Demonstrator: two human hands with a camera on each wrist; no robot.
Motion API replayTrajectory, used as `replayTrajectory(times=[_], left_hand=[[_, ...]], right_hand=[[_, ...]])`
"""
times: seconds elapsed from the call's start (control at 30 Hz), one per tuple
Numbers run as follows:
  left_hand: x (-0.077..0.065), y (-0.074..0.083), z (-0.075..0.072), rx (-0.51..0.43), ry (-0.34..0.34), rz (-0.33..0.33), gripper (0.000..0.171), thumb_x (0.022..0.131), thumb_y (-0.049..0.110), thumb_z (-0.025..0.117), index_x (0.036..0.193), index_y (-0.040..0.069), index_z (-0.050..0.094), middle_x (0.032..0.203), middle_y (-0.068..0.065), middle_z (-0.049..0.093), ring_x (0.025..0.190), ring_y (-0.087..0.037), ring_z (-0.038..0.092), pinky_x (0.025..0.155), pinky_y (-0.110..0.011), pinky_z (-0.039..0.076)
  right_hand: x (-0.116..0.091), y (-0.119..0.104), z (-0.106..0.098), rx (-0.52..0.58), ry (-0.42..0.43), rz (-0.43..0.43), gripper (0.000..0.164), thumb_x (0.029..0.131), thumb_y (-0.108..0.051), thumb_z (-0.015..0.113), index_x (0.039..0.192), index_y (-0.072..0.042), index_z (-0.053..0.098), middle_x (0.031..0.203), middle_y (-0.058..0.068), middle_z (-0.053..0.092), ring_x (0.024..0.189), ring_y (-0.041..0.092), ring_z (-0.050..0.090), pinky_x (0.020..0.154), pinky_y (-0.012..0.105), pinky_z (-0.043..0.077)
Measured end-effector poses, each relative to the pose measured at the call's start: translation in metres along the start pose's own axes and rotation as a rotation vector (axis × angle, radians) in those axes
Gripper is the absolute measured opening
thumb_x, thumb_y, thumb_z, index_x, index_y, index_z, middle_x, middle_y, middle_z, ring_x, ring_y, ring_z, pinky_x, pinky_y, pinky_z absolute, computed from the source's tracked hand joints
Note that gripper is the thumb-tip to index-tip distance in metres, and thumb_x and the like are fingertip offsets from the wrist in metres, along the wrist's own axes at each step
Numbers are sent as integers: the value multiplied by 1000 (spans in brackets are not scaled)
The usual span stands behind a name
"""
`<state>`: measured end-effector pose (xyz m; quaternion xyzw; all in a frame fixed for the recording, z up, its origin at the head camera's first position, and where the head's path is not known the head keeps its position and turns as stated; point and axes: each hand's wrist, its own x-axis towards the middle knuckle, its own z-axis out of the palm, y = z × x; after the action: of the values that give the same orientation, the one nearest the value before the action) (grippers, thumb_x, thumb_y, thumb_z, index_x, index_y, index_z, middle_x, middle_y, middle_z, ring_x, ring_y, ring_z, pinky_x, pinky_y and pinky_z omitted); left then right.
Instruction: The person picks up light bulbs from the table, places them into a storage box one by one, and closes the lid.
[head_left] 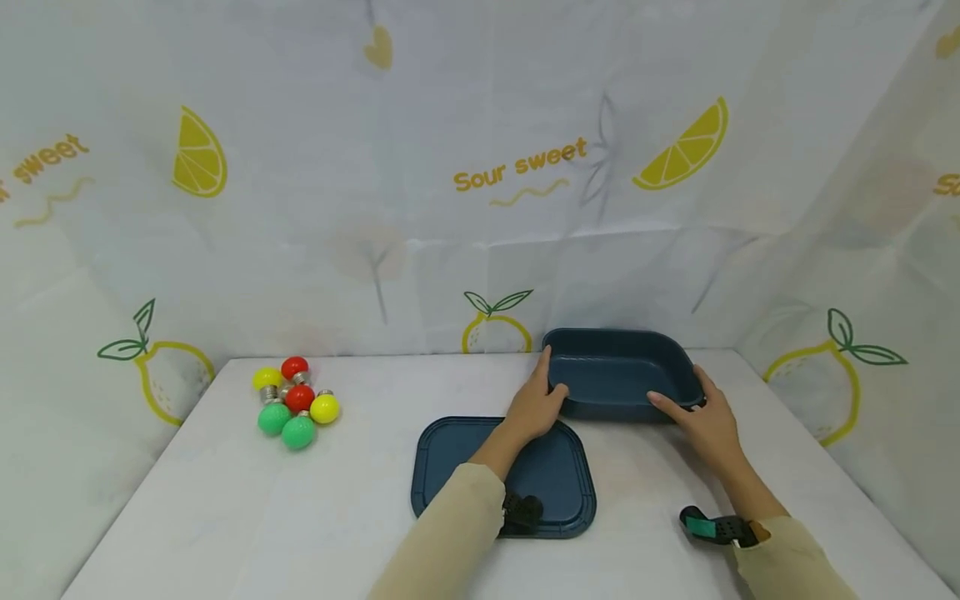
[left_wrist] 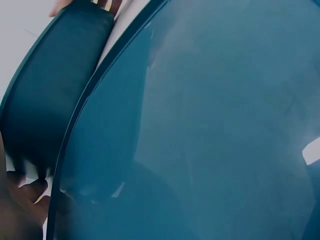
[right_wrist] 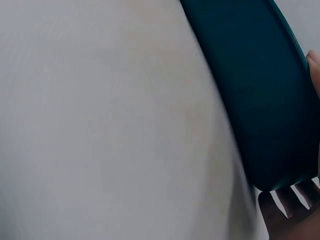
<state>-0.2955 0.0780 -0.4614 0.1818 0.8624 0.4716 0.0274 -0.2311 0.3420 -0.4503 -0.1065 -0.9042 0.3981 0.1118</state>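
Observation:
A dark blue rectangular box, hollow side up and with nothing in it, is held at the back right of the table. My left hand grips its left end, with the thumb over the front rim and the fingers along the side. At the right front corner, my right hand holds it with the thumb on the rim. Fingers curl against the box's underside in the right wrist view. A matching dark blue lid lies below my left forearm and fills much of the left wrist view.
Several light bulbs lie clustered on the table's left side, among them a red bulb, a yellow bulb and a green bulb. A lemon-printed white cloth hangs behind the white table.

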Motion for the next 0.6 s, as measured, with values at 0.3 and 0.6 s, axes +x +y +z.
replayTrajectory(times=[0.3,0.6], left_hand=[[-11,-19,-34,7,-3,-11,71,94,32,37,155,28,1,161,3,15,144,-16,27,115,-41,30],[-21,-40,-70,-9,2,-20,72,93,32,39,155,29,0,161,1,14,137,-19,36,115,-43,29]], right_hand=[[3,-26,26,-21,-74,27,110,81,-58,66,155,-14,-3,154,33,10,140,53,17,106,70,24],[1,-54,55,-21,-59,-27,113,78,-58,70,155,-11,2,150,33,22,136,49,28,107,65,29]])
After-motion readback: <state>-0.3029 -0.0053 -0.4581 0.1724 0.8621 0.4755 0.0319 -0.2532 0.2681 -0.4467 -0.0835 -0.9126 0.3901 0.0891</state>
